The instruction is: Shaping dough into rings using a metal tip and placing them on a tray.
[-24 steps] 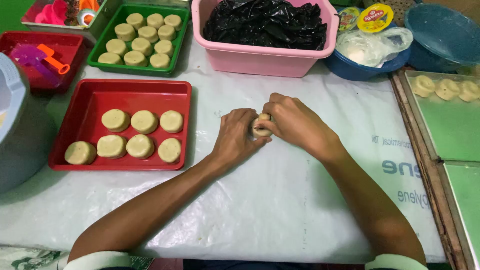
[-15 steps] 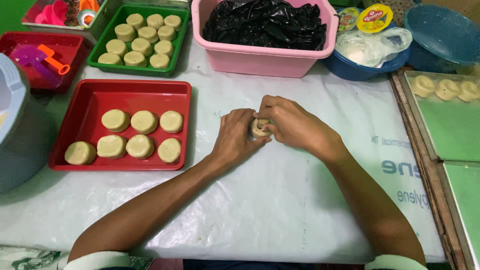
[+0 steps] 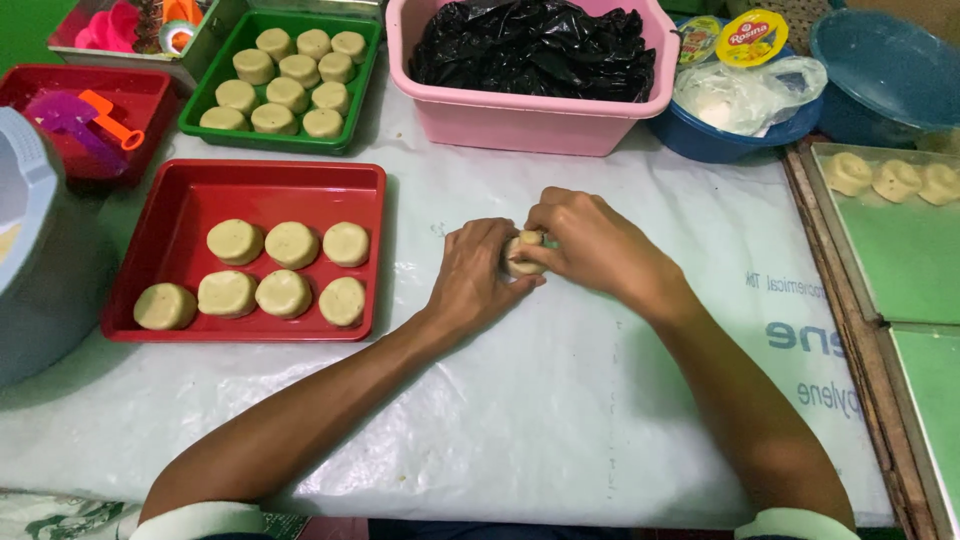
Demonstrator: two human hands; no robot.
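Note:
A pale dough piece [image 3: 522, 254] sits pinched between both hands over the white plastic sheet [image 3: 560, 400]. My left hand [image 3: 478, 275] cups it from the left, and my right hand [image 3: 590, 240] presses on it from the right with the fingertips. Left of the hands stands a red tray [image 3: 180, 195] holding several flat round dough pieces [image 3: 290, 243]. Most of the held dough is hidden by my fingers.
A green tray [image 3: 355, 100] of several dough rounds and a pink tub [image 3: 520, 125] with black plastic stand at the back. A blue bowl [image 3: 720, 145], a grey container [image 3: 40, 260] at left, and green-lined trays [image 3: 900, 250] with shaped dough at right.
Both hands have stayed in place around the dough; the fingers have shifted slightly as they work it.

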